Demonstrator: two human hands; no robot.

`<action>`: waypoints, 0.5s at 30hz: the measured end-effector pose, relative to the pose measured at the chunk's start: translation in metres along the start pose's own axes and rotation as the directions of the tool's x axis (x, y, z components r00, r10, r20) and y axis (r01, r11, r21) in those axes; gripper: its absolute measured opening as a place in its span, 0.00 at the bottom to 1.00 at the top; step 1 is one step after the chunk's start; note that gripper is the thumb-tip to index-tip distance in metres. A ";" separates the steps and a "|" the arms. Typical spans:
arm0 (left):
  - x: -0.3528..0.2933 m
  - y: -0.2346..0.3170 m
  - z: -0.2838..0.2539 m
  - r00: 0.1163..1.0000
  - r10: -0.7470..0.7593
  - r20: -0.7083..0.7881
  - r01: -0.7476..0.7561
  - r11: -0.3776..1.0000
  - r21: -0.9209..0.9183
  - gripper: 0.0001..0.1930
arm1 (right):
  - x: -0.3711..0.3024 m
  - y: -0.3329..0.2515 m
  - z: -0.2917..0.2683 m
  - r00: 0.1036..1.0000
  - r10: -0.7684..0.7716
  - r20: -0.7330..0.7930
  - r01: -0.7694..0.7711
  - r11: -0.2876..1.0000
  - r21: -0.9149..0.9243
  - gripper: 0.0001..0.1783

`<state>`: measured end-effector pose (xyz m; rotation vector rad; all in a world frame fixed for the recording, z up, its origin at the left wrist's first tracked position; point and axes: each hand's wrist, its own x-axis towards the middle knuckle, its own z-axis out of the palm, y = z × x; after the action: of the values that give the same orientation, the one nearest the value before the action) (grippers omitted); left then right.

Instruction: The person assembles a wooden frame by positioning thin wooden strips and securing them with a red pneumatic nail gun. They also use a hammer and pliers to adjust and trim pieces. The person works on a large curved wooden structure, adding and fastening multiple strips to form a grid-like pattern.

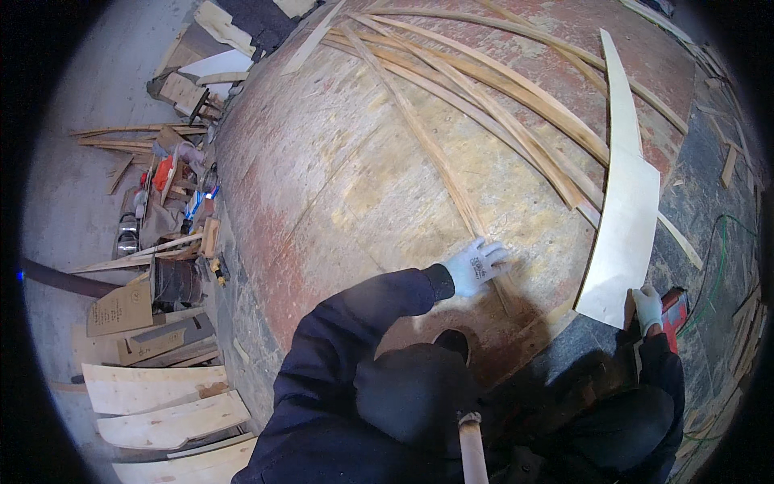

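My left hand, in a pale glove, rests with spread fingers over the near end of a long, thin wooden strip. It lies on the worn, stained work surface. Farther right, my gloved right hand is closed at the near right edge of a pale plywood panel. This panel is broad at the near end and tapers to a point at the far end. Right against the outer side of that hand is a red tool; its grip is hidden.
Several bent wooden strips cross at the far side, some reaching under the panel. A green hose curls at right. Wood scraps, cardboard and curved boards lie at left. A pale stick stands at the lower edge.
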<state>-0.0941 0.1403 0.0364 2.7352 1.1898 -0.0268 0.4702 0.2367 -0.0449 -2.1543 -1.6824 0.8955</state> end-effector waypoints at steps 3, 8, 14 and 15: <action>0.015 -0.015 0.000 0.997 0.056 0.056 -0.059 0.997 0.049 0.33 | 0.003 -0.006 -0.001 0.992 0.110 0.063 -0.120 0.972 0.202 0.15; 0.058 -0.026 -0.019 0.990 0.079 0.119 -0.072 0.996 -0.059 0.29 | 0.003 -0.012 0.006 0.981 0.138 0.138 -0.174 0.939 0.297 0.16; 0.070 0.012 -0.035 0.976 0.216 -0.010 -0.216 0.976 -0.014 0.24 | 0.000 -0.019 0.008 0.966 0.180 0.183 -0.236 0.905 0.354 0.19; 0.068 0.022 -0.031 0.972 0.236 -0.009 -0.237 0.972 -0.002 0.24 | 0.000 -0.020 0.008 0.976 0.160 0.148 -0.208 0.887 0.413 0.19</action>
<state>-0.0330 0.1794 0.0651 2.8565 0.8564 0.0153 0.4491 0.2411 -0.0399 -2.0071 -1.1878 1.3191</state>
